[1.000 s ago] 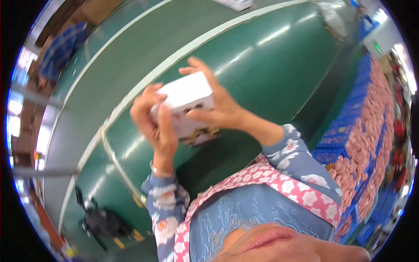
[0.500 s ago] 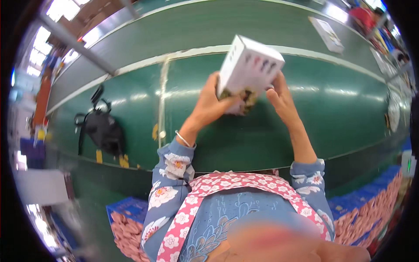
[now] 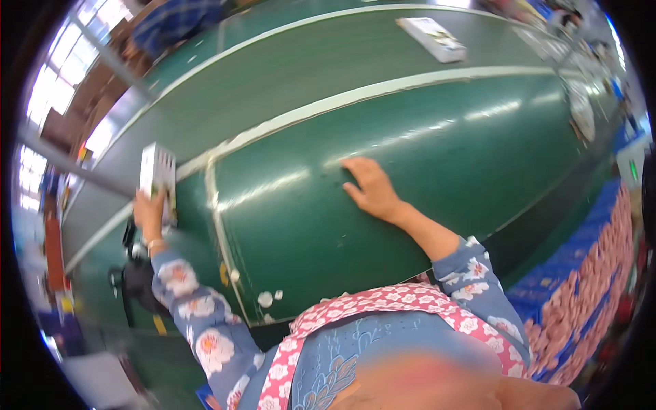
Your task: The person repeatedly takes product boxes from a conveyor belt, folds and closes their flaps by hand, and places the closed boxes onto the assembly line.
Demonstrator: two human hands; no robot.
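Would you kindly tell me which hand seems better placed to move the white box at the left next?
Probably the left hand: it grasps the white box, while the right hand is empty and well apart from the box, over the green table.

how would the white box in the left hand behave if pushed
The white box looks stiff, with straight edges and flat faces. Those faces suggest sliding rather than rolling. It's probably light, as only the left hand holds it.

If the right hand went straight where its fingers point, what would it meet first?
Probably the long white strip edging the shiny green tabletop, though how high the right hand hovers is unclear.
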